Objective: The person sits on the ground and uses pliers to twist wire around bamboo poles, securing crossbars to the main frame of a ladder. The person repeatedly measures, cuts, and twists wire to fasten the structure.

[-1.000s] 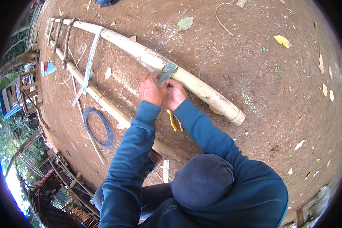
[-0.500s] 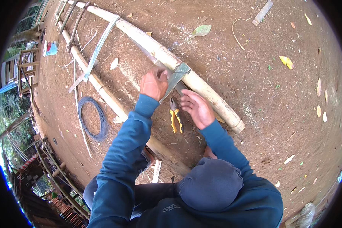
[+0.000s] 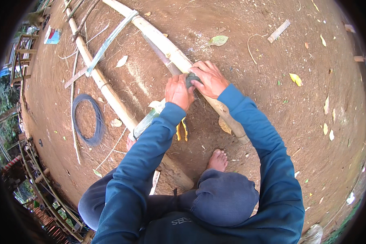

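Note:
Two pale bamboo poles lie on the ground, a right-hand one point(image 3: 225, 110) and a left-hand one point(image 3: 114, 99). A flat greenish bamboo strip point(image 3: 144, 125) crosses between them and bends round the right-hand pole. My left hand point(image 3: 179, 92) is closed on the strip beside that pole. My right hand point(image 3: 210, 80) is closed over the dark green bend of the strip, thumb pressed on it. Below my left hand lie pliers with yellow handles point(image 3: 186, 129), their jaws hidden by it. Thin wire near the bend is too small to follow.
A coil of dark wire point(image 3: 74, 118) lies left of the poles. Another bamboo strip point(image 3: 110, 42) joins them farther off. A small wooden board point(image 3: 278, 31) and scattered leaves point(image 3: 295, 79) lie to the right. My bare foot point(image 3: 218, 160) rests near the right-hand pole.
My right hand has moved up and left onto the strip's bend and closed there. My left hand has shifted right and slightly down. The view has shifted, and my foot shows more fully.

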### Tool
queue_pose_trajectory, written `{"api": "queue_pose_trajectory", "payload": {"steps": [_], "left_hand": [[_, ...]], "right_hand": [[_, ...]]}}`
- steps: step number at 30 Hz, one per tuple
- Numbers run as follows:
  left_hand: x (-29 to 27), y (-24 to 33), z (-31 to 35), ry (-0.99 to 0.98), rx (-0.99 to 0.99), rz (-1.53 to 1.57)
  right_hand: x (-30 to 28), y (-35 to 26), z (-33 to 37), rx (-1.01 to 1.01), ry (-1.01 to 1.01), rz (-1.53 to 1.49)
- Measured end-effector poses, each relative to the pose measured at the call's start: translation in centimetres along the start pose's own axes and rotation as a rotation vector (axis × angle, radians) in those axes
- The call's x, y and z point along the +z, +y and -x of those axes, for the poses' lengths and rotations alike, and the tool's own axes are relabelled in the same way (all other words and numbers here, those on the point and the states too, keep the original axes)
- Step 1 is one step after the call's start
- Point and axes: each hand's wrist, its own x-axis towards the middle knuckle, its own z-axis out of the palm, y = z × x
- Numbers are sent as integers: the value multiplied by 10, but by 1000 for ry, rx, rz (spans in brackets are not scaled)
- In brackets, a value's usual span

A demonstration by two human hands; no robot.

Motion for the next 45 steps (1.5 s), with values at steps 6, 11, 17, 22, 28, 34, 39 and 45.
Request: {"api": "queue_pose_trajectory", "payload": {"steps": [6, 11, 17, 22, 28, 34, 39, 45], "left_hand": [[21, -12, 3, 87, -109, 154], [24, -13, 3, 121, -138, 282], [16, -9, 1, 115, -105, 188], [18, -19, -10, 55, -177, 310], [17, -20, -7, 55, -179, 314], [23, -31, 2, 57, -109, 312], [-27, -59, 15, 89, -164, 228], [-73, -166, 78, 537, -896, -236]], "right_hand": [[-11, 15, -23, -141, -306, 71], [-19, 22, -50, -204, -502, 32], [-19, 25, -59, -231, -555, -86], [-12, 25, -66, -242, -589, -50], [-21, 13, -66, -209, -582, 76], [-24, 2, -36, 8, -439, -97], [-36, -10, 26, 419, 5, -193], [-11, -53, 136, 739, -168, -148]]}}
